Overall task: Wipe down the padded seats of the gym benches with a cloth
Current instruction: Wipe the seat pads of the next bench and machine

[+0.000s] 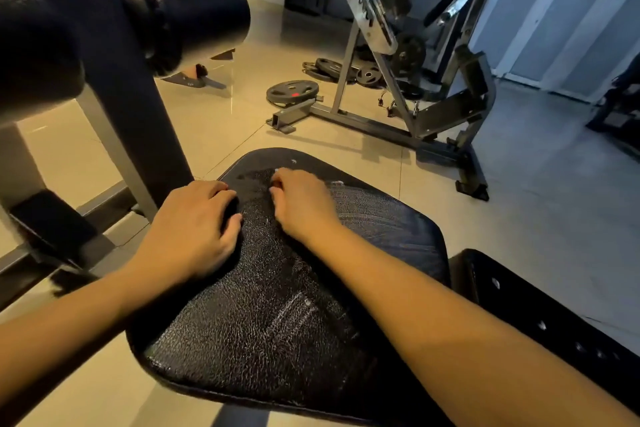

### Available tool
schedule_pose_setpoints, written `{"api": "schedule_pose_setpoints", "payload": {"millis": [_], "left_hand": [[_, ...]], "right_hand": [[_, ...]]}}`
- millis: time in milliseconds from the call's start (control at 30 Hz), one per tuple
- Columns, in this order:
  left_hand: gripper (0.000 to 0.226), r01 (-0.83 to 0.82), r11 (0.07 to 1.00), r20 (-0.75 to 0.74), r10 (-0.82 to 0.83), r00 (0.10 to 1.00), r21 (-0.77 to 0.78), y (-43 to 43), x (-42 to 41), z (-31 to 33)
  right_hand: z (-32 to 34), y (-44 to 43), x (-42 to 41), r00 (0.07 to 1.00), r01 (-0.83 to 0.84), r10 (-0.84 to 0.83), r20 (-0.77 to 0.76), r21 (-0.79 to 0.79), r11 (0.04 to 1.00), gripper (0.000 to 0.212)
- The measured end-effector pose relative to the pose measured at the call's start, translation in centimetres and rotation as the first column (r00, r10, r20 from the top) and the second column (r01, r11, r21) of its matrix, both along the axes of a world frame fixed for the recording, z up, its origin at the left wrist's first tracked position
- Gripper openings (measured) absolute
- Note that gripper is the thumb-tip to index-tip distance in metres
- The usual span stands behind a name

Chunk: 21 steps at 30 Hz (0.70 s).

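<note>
Black padded seat (294,305) fills the centre and lower frame, wide end near the camera, narrow rounded end pointing away. The surface is cracked and worn, with pale streaks across the part just right of the right hand and a few white scuffs near the far rim. Left hand (194,225) sits on the seat's left edge, palm down, fingers bent over the rim and thumb (234,222) pressed on the top. There is a dark patch under it, and I cannot tell if the grip is clamped on anything. Right hand (304,208) rests on top of the seat near the far end, knuckles up, fingers (281,181) curled under. What the grip closes on is hidden, so I cannot tell. The cloth cannot be made out under either hand. Both forearms are bare and come in from the bottom corners. A second black pad (540,315) with small pale dots lies just beside the seat at the right. A thick black roller pad (194,10) is upper left, blurred, on a dark post (149,149) running down to the floor (214,135), which is beige glossy tile. Beyond the seat a grey machine frame (363,122) stands on the floor, with one weight plate (292,91) lying flat by its foot and more plates (327,68) stacked behind it. Pale blue wall panels (561,17) are far right.
</note>
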<state>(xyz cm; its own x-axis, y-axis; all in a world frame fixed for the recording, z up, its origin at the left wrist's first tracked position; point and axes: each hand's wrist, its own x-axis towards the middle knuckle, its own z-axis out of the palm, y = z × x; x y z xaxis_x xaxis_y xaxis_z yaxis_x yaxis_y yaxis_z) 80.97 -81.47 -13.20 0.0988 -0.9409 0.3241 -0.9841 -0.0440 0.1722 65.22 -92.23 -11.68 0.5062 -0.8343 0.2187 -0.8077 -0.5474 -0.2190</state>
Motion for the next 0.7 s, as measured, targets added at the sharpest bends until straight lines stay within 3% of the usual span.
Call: {"api": "schedule_pose_setpoints", "payload": {"millis": [67,133,233,300,467,600,700], "left_hand": [[0.057,-0.009,0.999,0.019,0.008,1.000,0.033,0.0,-0.1,0.1],[0.057,0.001,0.999,0.030,-0.003,1.000,0.046,0.1,-0.2,0.2],[0.053,0.002,1.000,0.031,-0.002,1.000,0.030,0.3,-0.4,0.0],[0.051,0.001,1.000,0.027,-0.001,1.000,0.025,0.2,-0.4,-0.1],[0.048,-0.012,1.000,0.023,0.012,1.000,0.013,0.1,-0.7,-0.1],[0.051,-0.028,0.999,0.019,0.027,0.999,0.036,0.4,-0.8,0.5],[0.052,-0.039,0.998,0.015,0.038,0.999,0.046,0.5,-0.9,0.7]], "right_hand": [[-0.6,0.0,-2.1,0.999,-0.040,0.039,-0.019,-0.053,0.998,0.028],[-1.0,-2.4,-7.0,0.991,0.119,-0.124,-0.046,-0.096,0.988,0.027],[-0.9,-6.3,-14.6,0.896,0.424,-0.434,-0.098,-0.111,0.899,0.020],[-0.9,-7.2,-15.4,0.861,0.493,-0.502,-0.080,-0.110,0.863,0.018],[-0.2,-7.3,-5.5,0.918,0.396,-0.396,0.031,-0.017,0.918,0.016],[0.6,-4.9,4.6,0.993,0.110,-0.110,0.033,0.012,0.994,0.019],[0.4,-4.6,4.7,0.997,0.071,-0.072,0.033,0.014,0.997,0.020]]}}
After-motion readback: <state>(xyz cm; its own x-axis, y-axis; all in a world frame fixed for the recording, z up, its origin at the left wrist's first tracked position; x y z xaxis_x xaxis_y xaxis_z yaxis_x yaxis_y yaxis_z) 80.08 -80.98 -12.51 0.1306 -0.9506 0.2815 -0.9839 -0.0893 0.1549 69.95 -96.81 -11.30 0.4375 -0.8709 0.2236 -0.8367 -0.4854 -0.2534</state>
